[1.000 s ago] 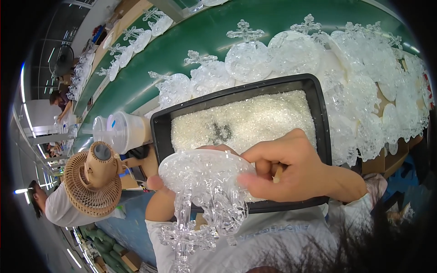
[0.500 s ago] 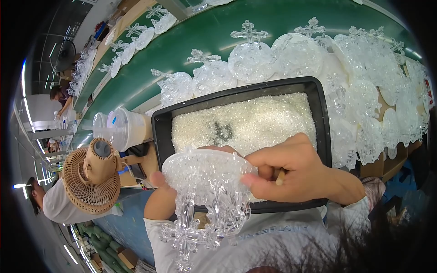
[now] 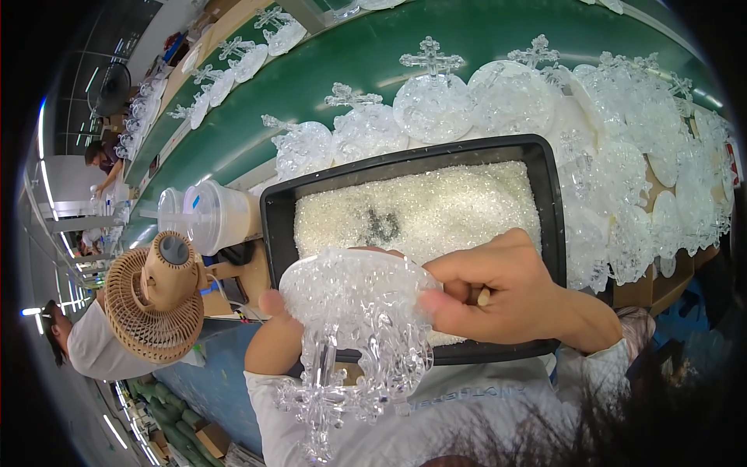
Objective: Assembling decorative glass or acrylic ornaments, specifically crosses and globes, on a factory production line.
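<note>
A clear plastic ornament (image 3: 354,292) with a round white base is held over the near side of a black tray (image 3: 556,226) of glittering granules. From its base, crusted with clear bits, a transparent cross (image 3: 319,397) and other moulded shapes hang down. My left hand (image 3: 276,319) grips the base from the left and behind, thumb at the edge; most of its fingers are hidden. Closed around a thin wooden stick (image 3: 483,296), my right hand (image 3: 502,292) has its fingertips against the base's right edge. The stick's other end is hidden.
Similar clear ornaments (image 3: 432,105) line the green bench (image 3: 334,54) and crowd the right side. Left of the tray stand lidded plastic tubs (image 3: 222,214) and a tan fan (image 3: 156,303). A person in a white shirt (image 3: 101,346) is behind the fan; another is farther off.
The ornament has shifted and tilted very slightly in my hands. Both hands keep their hold, and the right fingers stay at the base's edge.
</note>
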The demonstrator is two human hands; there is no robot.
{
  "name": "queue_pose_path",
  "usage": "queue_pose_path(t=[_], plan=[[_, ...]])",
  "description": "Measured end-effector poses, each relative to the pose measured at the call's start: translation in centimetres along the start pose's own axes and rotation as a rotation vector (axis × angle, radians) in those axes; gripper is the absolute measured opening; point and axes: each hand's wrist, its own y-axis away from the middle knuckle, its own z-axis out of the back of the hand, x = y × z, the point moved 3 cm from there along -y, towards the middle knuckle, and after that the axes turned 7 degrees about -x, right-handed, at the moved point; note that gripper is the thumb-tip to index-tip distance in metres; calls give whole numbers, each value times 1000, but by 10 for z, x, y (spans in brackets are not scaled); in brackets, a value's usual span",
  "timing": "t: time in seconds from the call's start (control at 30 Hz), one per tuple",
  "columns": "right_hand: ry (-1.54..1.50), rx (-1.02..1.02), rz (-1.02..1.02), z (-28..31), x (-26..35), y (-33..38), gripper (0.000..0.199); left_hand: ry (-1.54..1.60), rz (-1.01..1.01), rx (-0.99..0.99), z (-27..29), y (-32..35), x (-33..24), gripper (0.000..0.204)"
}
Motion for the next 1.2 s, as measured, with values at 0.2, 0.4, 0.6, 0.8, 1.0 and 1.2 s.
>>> queue_pose_path(t=[0.2, 0.4, 0.6, 0.8, 1.0, 1.2], plan=[[-19, 3, -25, 2, 3, 1, 14, 6, 13, 32, 11, 4, 2, 107], [15, 13, -3, 1, -1, 1, 13, 31, -39, -10, 31, 16, 8, 107], [-5, 0, 11, 1, -1, 1, 13, -4, -44, 59, 17, 4, 4, 110], [-26, 13, -73, 3, 3, 2, 11, -40, -18, 48, 17, 2, 2, 117], [47, 17, -42, 2, -1, 4, 14, -237, 42, -162, 8, 0, -2, 134], [88, -4, -93, 3, 10, -2, 20, -433, 215, -252, -26, -13, -3, 147]])
